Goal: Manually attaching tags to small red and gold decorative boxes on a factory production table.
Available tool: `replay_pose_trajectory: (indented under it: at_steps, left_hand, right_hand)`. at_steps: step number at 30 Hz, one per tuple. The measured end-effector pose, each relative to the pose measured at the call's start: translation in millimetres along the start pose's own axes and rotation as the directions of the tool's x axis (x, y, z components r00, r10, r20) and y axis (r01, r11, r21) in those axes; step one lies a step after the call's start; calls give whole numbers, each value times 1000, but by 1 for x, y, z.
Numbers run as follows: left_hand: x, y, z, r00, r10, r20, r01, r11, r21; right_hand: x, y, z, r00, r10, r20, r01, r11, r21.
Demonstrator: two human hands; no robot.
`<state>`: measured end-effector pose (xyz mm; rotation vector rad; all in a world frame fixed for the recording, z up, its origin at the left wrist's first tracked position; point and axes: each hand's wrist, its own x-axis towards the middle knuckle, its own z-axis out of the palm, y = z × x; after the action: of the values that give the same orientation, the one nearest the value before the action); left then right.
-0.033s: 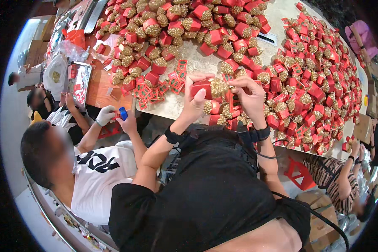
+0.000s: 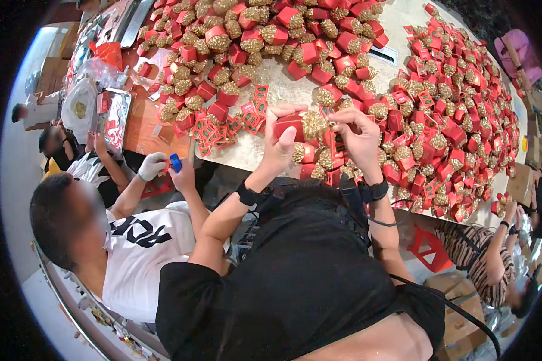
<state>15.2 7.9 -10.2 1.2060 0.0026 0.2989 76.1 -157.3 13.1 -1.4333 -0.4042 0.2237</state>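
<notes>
My left hand (image 2: 281,141) is closed around an ornament, a small red pot with a gold beaded cluster (image 2: 314,124) at its right end. It lies tilted sideways above the near table edge. At the tip of the gold cluster, the fingertips of my right hand (image 2: 358,135) are pinched together on a tiny gold bit that is too small to name. Just below those fingers shows a red card (image 2: 336,146); whether it hangs from them or lies behind, I cannot tell. More such ornaments (image 2: 310,171) lie beneath my hands.
Heaps of red-and-gold ornaments cover the far table (image 2: 286,72) and its right side (image 2: 445,120). Small red cards (image 2: 214,133) lie loose left of my hands. Close on my left, a person in a white shirt (image 2: 147,240) handles a blue object (image 2: 175,162). Another person in stripes (image 2: 485,259) works at the right.
The blue object in the neighbouring person's hands has turned slightly. My own hands keep nearly the same place, with the ornament still held.
</notes>
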Motion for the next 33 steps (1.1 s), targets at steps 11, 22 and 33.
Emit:
replay_pose_trajectory:
  at_steps: [11,22,33]
  left_hand:
    - [-3,-5,14,981,7,-193,2,999,48]
    - [-6,-10,26,941,-81,-329,71,997,-40]
    - [12,-11,17,997,-32,77,17,982,190]
  right_hand:
    - [23,-12,-14,964,-168,207,228,920,-318]
    - [26,8,-14,981,43,190,-15,989,-145]
    - [12,-5,-44,981,75,181,7,908,-419]
